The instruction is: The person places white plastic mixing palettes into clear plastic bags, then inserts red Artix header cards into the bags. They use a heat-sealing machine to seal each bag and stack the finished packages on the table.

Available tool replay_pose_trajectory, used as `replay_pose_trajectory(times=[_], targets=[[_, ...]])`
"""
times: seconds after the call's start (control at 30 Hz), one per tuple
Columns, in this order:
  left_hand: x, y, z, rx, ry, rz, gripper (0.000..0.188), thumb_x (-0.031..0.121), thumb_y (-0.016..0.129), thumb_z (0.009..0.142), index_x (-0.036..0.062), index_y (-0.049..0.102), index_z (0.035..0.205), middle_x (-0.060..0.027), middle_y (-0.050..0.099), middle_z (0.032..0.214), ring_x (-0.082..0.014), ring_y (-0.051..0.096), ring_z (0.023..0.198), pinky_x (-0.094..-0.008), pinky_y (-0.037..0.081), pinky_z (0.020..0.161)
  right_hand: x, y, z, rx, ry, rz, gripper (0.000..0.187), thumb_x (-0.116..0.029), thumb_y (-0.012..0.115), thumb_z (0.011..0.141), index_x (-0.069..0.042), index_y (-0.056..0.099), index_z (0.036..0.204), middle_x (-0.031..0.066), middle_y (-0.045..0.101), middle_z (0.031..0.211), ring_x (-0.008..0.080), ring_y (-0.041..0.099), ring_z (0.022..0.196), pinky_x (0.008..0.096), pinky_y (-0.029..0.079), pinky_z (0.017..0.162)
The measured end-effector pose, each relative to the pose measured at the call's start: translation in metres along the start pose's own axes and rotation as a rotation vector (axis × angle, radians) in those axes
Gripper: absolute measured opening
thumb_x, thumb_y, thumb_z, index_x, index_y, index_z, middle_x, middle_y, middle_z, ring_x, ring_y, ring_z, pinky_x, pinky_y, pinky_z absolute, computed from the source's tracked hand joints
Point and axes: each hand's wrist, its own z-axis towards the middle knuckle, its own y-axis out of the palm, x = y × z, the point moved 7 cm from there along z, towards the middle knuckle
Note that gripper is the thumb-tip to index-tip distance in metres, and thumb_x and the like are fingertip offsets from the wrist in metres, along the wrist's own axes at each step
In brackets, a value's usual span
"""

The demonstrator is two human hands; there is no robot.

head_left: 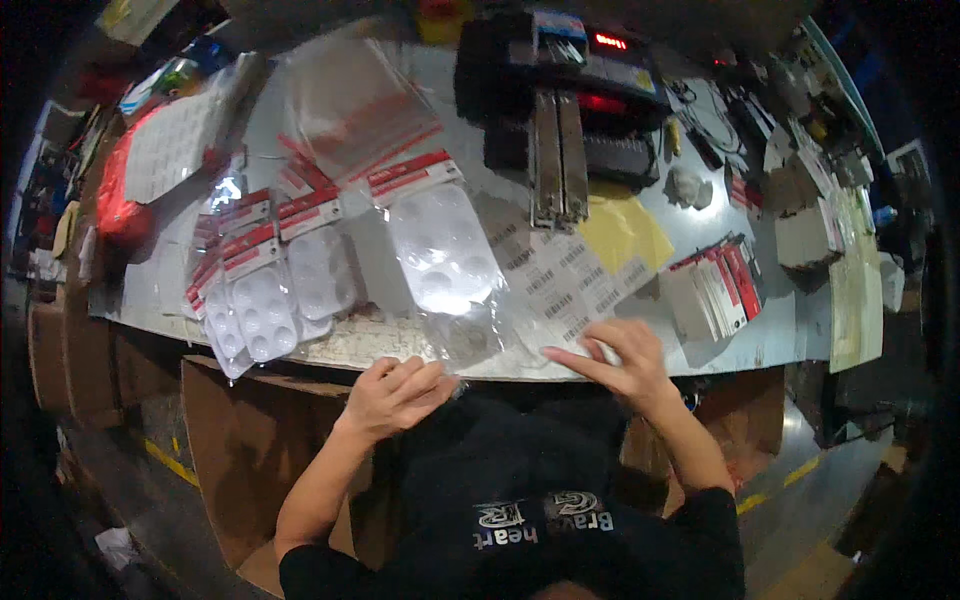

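In front of me on the table lies a white plastic paint palette [445, 245] with round wells, inside a clear bag [470, 335] topped by a red and white header card [412, 176]. My left hand [397, 397] is closed at the table's front edge, just below the bag's near end. A small shiny bit shows at its fingertips, too small to name. To the right of the bag, my right hand [622, 362] has thumb and fingers apart, with nothing visible between them. It is beside a sheet of barcode labels [565, 290].
Several bagged palettes [265, 320] overlap at the left. Behind them lie a stack of clear bags [345, 100] and a red-wrapped roll [125, 195]. A black machine with a red display [610, 42] stands at the back. A stack of header cards [715, 290] sits right, near a yellow sheet [630, 235].
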Motion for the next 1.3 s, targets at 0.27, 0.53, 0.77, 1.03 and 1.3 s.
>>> replay_pose_trajectory(times=[0.27, 0.53, 0.77, 1.03, 1.3], targets=[[-0.052, -0.045, -0.006, 0.217, -0.234, -0.410, 0.006, 0.007, 0.068, 0.070, 0.0092, 0.069, 0.075, -0.0038, 0.059, 0.088, -0.0174, 0.059, 0.073, -0.0299, 0.046, 0.055, -0.013, 0.008, 0.102, -0.167, 0.027, 0.694, 0.018, -0.012, 0.074, 0.069, -0.013, 0.073, 0.087, 0.0081, 0.057, 0.097, 0.0229, 0.056, 0.088, 0.0312, 0.044, 0.071], [-0.041, -0.117, 0.010, 0.912, -0.511, -0.720, 0.021, 0.024, 0.041, 0.098, 0.0036, 0.043, 0.090, -0.0161, 0.050, 0.087, -0.0257, 0.058, 0.070, -0.0308, 0.051, 0.054, -0.048, -0.060, 0.126, 0.604, 0.252, 1.072, 0.021, -0.019, 0.057, 0.091, 0.000, 0.062, 0.085, 0.0172, 0.059, 0.096, 0.0217, 0.058, 0.077, 0.0288, 0.046, 0.063], [-0.003, -0.092, -0.028, 0.875, -1.004, -0.856, 0.018, 0.016, 0.041, 0.097, 0.0040, 0.045, 0.084, -0.0068, 0.040, 0.076, -0.0103, 0.043, 0.049, -0.0204, 0.033, 0.040, -0.070, -0.043, 0.080, 0.448, 0.662, 0.970, 0.014, -0.007, 0.056, 0.089, 0.003, 0.062, 0.084, 0.0088, 0.057, 0.073, 0.0143, 0.059, 0.061, 0.0228, 0.044, 0.053], [-0.006, -0.066, -0.052, 0.843, -1.419, -1.048, 0.023, 0.015, 0.045, 0.095, 0.0048, 0.045, 0.074, -0.0015, 0.040, 0.062, -0.0064, 0.036, 0.043, -0.0190, 0.026, 0.038, -0.065, -0.008, 0.057, 0.221, 1.094, 1.084, 0.020, -0.010, 0.055, 0.090, 0.004, 0.063, 0.080, 0.0083, 0.058, 0.069, 0.0097, 0.057, 0.052, 0.0194, 0.036, 0.042], [0.026, -0.017, -0.082, 0.616, -2.084, -1.723, 0.020, 0.018, 0.053, 0.093, 0.0103, 0.048, 0.075, 0.0012, 0.048, 0.063, -0.0034, 0.041, 0.050, -0.0178, 0.025, 0.038, -0.081, 0.047, 0.019, -0.003, 1.719, 1.588, 0.021, -0.015, 0.056, 0.091, -0.001, 0.058, 0.076, 0.0063, 0.059, 0.072, 0.0069, 0.052, 0.050, 0.0176, 0.030, 0.036]])
